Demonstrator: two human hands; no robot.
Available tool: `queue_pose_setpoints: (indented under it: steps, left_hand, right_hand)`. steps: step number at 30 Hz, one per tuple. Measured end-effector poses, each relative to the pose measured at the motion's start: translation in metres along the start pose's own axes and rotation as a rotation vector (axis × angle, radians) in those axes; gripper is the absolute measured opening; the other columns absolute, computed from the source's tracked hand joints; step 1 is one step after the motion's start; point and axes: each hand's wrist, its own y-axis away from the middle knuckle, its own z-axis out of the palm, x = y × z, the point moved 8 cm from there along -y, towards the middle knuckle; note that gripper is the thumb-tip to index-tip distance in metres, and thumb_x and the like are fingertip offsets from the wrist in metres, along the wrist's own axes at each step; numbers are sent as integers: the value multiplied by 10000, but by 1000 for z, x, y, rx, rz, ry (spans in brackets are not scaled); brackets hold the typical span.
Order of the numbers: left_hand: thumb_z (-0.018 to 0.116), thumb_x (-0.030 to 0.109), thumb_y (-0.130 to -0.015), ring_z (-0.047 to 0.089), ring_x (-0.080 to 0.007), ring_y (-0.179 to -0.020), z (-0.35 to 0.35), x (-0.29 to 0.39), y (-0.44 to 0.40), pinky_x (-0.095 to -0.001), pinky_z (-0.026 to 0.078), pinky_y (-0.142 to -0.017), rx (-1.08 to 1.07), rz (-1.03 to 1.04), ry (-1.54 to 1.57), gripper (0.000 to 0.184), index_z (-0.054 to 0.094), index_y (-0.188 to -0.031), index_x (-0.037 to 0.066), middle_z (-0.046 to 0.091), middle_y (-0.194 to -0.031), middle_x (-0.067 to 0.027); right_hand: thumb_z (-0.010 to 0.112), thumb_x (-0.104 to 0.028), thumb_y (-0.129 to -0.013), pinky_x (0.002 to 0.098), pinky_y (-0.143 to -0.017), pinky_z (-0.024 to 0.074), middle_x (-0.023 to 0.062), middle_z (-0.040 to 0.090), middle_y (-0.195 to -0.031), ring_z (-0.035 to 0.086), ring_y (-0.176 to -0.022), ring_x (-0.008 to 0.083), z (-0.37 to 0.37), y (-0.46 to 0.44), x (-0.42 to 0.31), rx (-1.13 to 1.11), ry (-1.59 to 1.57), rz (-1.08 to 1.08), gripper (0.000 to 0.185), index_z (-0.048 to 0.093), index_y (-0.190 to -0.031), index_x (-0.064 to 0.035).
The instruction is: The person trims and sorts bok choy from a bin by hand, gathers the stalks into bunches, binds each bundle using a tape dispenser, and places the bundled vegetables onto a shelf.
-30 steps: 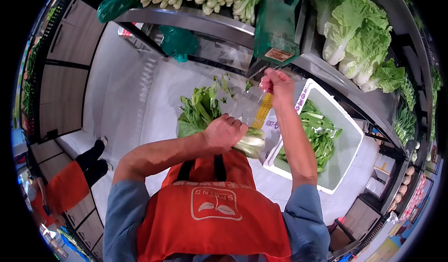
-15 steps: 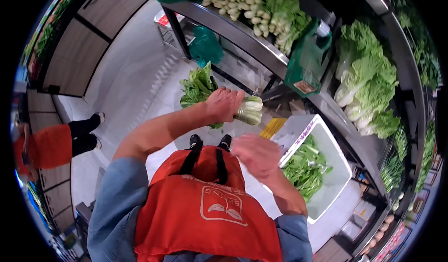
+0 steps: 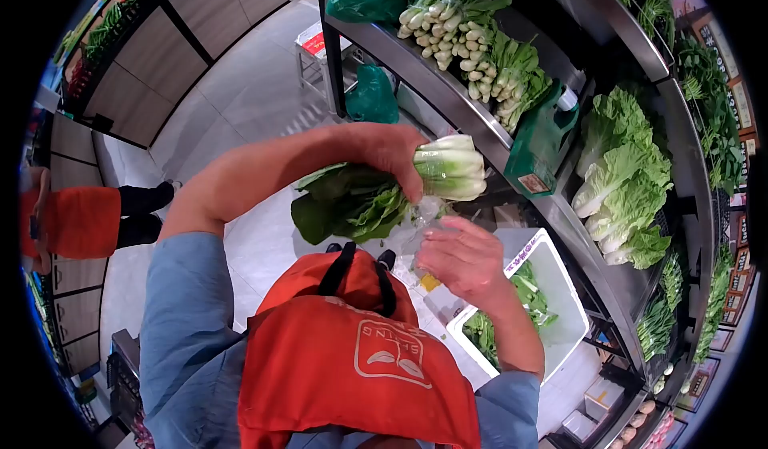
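Your left hand grips the leafy greens near the metal shelf, above bare floor, as your right hand's fingers curl at crumpled clear plastic, their tips hard to make out. "SPRING" marks your red apron; the white box's purple lettering is illegible.

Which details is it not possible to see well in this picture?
All in the head view:
- Left hand, most fingers: behind the leafy bunch.
- Clear plastic near right hand: blurred, shape unclear.
- White box, bottom: under greens.
- Green jug's label: print too small.
- Co-worker, head: lost at dark left edge.
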Motion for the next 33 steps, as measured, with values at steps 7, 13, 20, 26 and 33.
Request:
queue_pose_setpoints:
  steps: [7,13,20,26,33]
  left_hand:
    - [730,248,-745,690,-228,-892,37,1,29,-346,557,-846,-151,145,911,577,602,-1217,-57,703,-1036,-150]
    - [611,356,-879,674,-225,-989,71,0,5,-361,554,-873,-409,432,1448,566,558,-1270,-50,669,-1157,-170]
    - [396,649,-811,612,-307,-1111,109,26,-4,-455,513,-926,-860,614,1699,872,486,-1346,-33,608,-1254,-200]
    - [189,926,-730,550,-388,-1230,138,21,-3,-547,470,-987,-928,402,1650,1186,427,-1409,-17,551,-1335,-233]
    - [533,736,-864,657,-184,-874,109,-25,15,-277,512,-774,-242,162,819,804,559,-1173,-6,655,-1095,-151]
  right_hand:
    - [819,-121,-713,455,-966,510,22,722,-837,725,-910,191,-39,-41,-4,99,91,-10,166,701,-829,-113]
    - [734,-167,-853,521,-942,520,33,647,-719,697,-763,231,-51,-52,18,361,-38,-40,119,632,-872,-110]
    - [593,-136,-968,414,-808,565,56,615,-742,585,-657,160,-30,-32,86,682,-527,166,113,571,-903,-47]
    - [591,-190,-977,379,-821,552,61,610,-883,594,-781,174,43,50,136,949,-1420,957,154,547,-1043,-59]
    - [600,-249,-979,345,-837,535,67,598,-1037,597,-917,188,138,89,149,895,-1778,1283,289,515,-1197,-80]
